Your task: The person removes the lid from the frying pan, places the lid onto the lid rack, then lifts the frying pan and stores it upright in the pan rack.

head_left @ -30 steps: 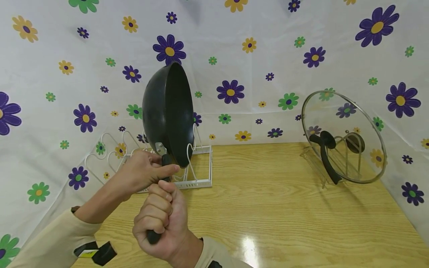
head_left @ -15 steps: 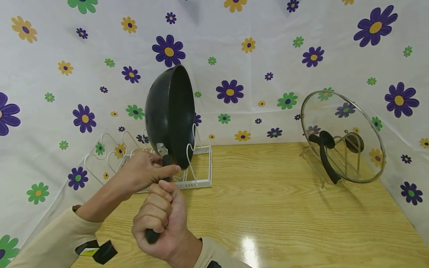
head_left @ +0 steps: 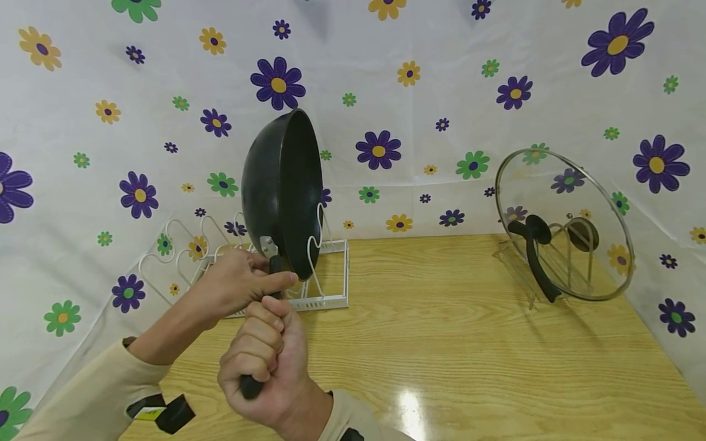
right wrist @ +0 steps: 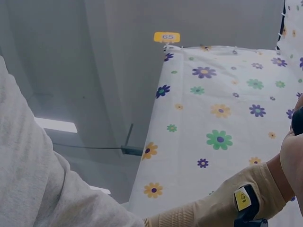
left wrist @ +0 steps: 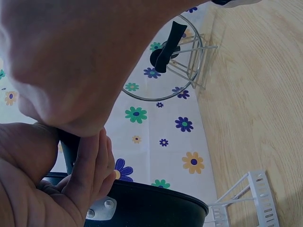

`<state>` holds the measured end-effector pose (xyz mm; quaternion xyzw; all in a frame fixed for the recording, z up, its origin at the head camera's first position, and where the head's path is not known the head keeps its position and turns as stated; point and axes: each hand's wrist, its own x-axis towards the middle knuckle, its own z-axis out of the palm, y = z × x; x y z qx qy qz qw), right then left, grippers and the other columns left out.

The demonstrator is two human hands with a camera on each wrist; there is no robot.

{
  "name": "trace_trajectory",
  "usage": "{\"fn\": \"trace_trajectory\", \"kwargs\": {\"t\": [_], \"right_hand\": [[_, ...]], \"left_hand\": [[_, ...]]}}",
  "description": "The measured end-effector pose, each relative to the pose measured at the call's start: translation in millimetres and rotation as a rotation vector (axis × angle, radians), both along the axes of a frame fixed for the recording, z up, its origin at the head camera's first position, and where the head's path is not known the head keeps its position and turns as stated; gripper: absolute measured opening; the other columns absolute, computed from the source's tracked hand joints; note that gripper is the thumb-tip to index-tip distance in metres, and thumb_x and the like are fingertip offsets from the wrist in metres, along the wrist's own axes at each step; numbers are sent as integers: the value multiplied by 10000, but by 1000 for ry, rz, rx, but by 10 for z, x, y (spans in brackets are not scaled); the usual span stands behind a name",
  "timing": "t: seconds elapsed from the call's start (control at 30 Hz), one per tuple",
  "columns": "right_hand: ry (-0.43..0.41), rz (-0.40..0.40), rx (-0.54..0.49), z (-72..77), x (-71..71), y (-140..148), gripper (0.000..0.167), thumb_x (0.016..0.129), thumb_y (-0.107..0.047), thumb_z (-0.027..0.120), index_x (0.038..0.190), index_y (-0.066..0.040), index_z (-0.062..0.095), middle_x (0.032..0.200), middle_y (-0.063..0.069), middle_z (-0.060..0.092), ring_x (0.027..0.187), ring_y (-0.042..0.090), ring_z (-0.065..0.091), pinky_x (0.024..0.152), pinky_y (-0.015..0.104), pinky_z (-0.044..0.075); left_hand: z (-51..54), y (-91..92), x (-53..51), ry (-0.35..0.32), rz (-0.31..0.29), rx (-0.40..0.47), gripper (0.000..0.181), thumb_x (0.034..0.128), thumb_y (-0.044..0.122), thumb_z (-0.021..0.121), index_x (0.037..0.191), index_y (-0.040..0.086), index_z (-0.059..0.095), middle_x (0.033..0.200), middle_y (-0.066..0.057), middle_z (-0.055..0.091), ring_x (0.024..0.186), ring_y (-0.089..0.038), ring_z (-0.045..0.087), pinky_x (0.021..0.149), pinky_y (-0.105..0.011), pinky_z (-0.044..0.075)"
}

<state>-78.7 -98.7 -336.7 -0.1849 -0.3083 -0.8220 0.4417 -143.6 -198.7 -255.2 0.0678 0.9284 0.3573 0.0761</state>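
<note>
A black wok [head_left: 261,177] stands on its edge in the head view, its hollow facing right. Its lower part sits among the wires of a white rack [head_left: 330,301]. My left hand [head_left: 234,278] holds the black handle [head_left: 275,264] close to the metal bracket, thumb pointing right. Lower down, my right hand [head_left: 270,361] grips the same handle in a fist, and the handle's end pokes out below it. In the left wrist view the wok [left wrist: 156,203] shows its rim and riveted bracket, with fingers around the handle. The right wrist view shows mostly sleeves and cloth.
A glass lid [head_left: 598,202] with a black knob handle leans in a small wire stand [head_left: 532,300] at the right of the wooden table [head_left: 441,343]. Flowered cloth [head_left: 413,122] closes off the back and sides. White wire loops of the rack extend left behind my left arm.
The wok has swung slightly right and its top rim has sunk a little. Both hands keep their hold on the handle and have barely moved.
</note>
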Motion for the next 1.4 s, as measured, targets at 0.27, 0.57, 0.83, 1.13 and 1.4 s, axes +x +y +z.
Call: {"fn": "trace_trajectory", "kwargs": {"t": [0.27, 0.57, 0.83, 1.13, 1.4], "right_hand": [[-20, -1, -9, -6, -12, 13, 415, 1016, -254, 461, 617, -211, 353, 481, -91, 310, 404, 5, 206, 437, 104, 176], [-26, 1, -20, -34, -22, 17, 415, 1014, -246, 468, 616, -208, 357, 483, -92, 311, 405, 3, 211, 439, 102, 183], [-36, 2, -32, -73, -27, 19, 422, 1026, -249, 447, 616, -205, 357, 488, -91, 308, 408, 2, 214, 440, 104, 188], [-35, 11, -48, -107, -48, 24, 425, 1023, -247, 451, 613, -201, 350, 487, -90, 300, 408, 6, 209, 441, 107, 185], [-50, 23, -58, -133, -51, 24, 422, 1021, -247, 451, 614, -201, 352, 485, -88, 302, 407, 8, 208, 440, 108, 185]], "left_hand": [[-38, 2, -29, 6, 8, -20, 421, 863, 388, 787, 648, 87, 588, 537, 55, 436, 507, -117, 402, 455, -258, 334], [-86, 17, -49, 21, 13, -24, 446, 859, 373, 787, 619, 115, 514, 546, 61, 375, 511, -112, 365, 459, -252, 303], [-131, 18, -50, 4, 7, 8, 418, 880, 346, 776, 628, 111, 539, 540, 69, 401, 515, -107, 388, 464, -251, 323], [-173, 15, -56, -9, -3, 50, 437, 893, 328, 770, 618, 116, 504, 548, 65, 409, 509, -104, 389, 465, -249, 335], [-203, 17, -50, 8, 9, 25, 394, 888, 310, 766, 643, 80, 561, 554, 56, 426, 525, -118, 411, 485, -244, 355]]}}
